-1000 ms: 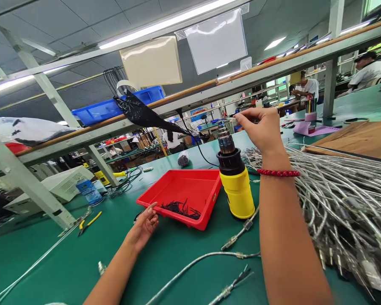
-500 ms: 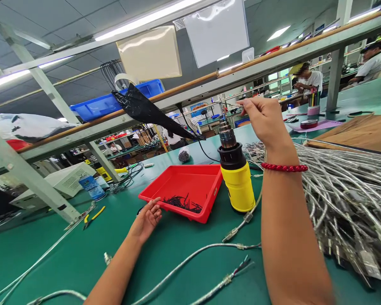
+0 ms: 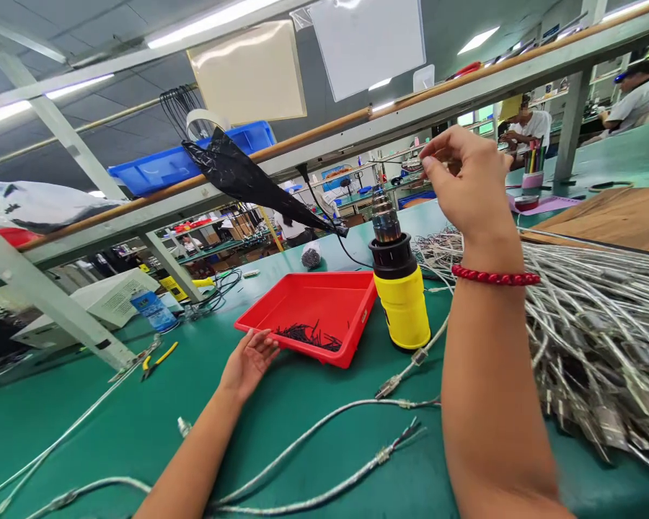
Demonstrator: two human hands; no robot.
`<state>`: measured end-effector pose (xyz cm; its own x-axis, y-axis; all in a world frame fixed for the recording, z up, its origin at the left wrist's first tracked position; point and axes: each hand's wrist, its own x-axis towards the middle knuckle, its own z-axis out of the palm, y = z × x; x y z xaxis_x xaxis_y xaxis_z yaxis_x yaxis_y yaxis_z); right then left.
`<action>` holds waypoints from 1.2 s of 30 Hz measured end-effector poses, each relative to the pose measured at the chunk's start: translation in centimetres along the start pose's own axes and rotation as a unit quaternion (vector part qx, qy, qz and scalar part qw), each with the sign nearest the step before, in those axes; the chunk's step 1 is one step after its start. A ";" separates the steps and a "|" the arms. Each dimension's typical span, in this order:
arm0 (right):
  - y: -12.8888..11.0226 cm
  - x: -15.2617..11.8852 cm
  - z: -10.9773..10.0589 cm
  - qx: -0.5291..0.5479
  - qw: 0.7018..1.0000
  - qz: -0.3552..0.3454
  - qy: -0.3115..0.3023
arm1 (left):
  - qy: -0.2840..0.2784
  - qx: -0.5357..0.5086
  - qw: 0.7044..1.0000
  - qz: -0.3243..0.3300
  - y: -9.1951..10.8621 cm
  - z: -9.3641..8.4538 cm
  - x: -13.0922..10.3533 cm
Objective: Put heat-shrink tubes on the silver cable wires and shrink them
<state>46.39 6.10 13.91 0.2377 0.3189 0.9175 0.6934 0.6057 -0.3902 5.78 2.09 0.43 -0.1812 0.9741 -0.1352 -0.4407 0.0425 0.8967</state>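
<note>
Up goes the right hand (image 3: pixel 468 184), pinching something too small to tell above the upright heat gun (image 3: pixel 399 288); left hand (image 3: pixel 249 360) rests open beside the red tray (image 3: pixel 351 339).

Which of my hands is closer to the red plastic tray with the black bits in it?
Left. The left hand rests on the green table at the near rim of the red plastic tray; the right hand is raised above the yellow heat gun.
</note>
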 end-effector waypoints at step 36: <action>-1.6 -0.2 1.2 -0.067 0.996 -0.034 0.045 | -0.018 -0.030 0.999 -0.021 0.1 0.0 -0.2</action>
<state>44.42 5.91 14.29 0.2437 0.2095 0.9470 0.7930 0.5192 -0.3189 5.80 1.90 0.59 -0.1309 0.9791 -0.1557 -0.4985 0.0707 0.8640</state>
